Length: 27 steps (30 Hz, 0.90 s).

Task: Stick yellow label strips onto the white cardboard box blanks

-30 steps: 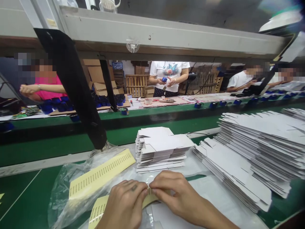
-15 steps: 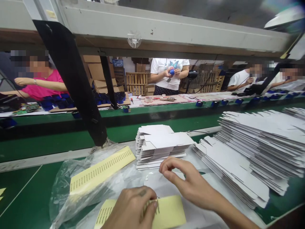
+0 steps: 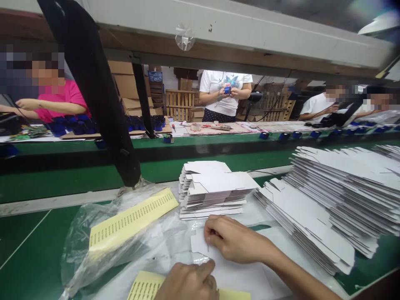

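Note:
Across a yellow sheet of printed labels (image 3: pixel 142 285) lies my left hand (image 3: pixel 190 281). Its index finger points forward and the other fingers curl over the sheet. My right hand (image 3: pixel 234 239) is just beyond it, thumb and fingers pinched at the flap end of a flat white carton (image 3: pixel 197 243). A thin dark strip, which looks like one small label (image 3: pixel 208 248), shows under those fingertips on the carton. Much of the carton and the middle of the label sheet are hidden by my hands.
A second yellow label sheet (image 3: pixel 134 218) lies on a clear plastic bag (image 3: pixel 75 246). Stacks of folded white cartons stand ahead (image 3: pixel 218 187) and at right (image 3: pixel 312 225). A black post (image 3: pixel 96 91) rises at left. Co-workers sit and stand beyond the green belt (image 3: pixel 175 156).
My right hand has come down from above onto the carton's flap, its fingers now pinched. My left hand has shifted slightly lower and right, its index finger now stretched forward.

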Available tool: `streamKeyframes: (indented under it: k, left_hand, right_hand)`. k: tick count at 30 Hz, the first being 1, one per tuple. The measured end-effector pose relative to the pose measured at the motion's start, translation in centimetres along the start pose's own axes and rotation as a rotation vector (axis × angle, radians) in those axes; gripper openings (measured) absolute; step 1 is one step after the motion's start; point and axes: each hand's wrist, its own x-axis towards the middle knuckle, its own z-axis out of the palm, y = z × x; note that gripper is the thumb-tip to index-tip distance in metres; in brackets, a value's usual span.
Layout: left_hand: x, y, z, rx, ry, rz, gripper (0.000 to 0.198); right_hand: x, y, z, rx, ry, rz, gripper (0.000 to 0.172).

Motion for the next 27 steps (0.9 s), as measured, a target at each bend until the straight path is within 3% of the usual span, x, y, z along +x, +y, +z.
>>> streamKeyframes:
  k: [4, 15, 19, 23, 25, 27]
  left_hand:
    - [0.0, -0.1, 0.3, -0.025, 0.055, 0.009, 0.017]
    - [0.2, -0.1, -0.4, -0.005, 0.041, 0.012, 0.016]
    - [0.5, 0.0, -0.6, 0.022, 0.040, 0.016, 0.016]
    - [0.6, 0.0, -0.7, 0.039, 0.012, 0.042, 0.017]
    - [0.5, 0.0, -0.8, 0.048, 0.009, 0.056, 0.017]
    - [0.5, -0.1, -0.9, 0.059, 0.015, 0.063, 0.017]
  right_hand:
    - [0.2, -0.4, -0.3, -0.029, -0.039, 0.026, 0.014]
    - [0.1, -0.1, 0.1, -0.019, 0.001, 0.022, 0.014]
    - [0.4, 0.3, 0.2, 0.044, -0.009, 0.045, 0.003]
    - [1.3, 1.2, 0.6, 0.174, -0.045, 0.124, 0.018]
    - [1.4, 1.5, 1.0, 0.197, 0.017, 0.121, 0.035]
    - [1.0, 1.7, 1.2, 0.108, 0.151, 0.084, 0.030]
